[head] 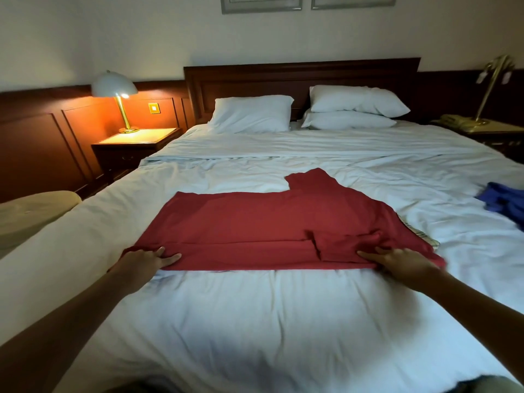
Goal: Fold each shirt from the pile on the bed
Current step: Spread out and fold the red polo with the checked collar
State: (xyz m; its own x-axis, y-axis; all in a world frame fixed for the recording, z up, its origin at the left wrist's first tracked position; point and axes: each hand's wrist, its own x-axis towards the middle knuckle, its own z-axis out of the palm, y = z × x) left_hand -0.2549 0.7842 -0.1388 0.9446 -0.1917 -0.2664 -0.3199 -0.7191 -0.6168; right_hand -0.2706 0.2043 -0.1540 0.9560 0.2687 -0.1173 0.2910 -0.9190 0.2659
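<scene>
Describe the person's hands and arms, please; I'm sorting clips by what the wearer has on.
The left hand and right hand are bare: no gloves, and no watch or bracelet shows at either wrist. Both forearms are uncovered to the frame's edge, so no sleeve is in view.

A hotel-style bedroom — a wide bed (283,321) in white linen, three pillows (252,114) against a dark wooden headboard (300,78). Matching wood panelling runs along the wall, with a lit brass lamp (117,93) on a nightstand (136,143) — and a telephone (456,121) opposite.
</scene>
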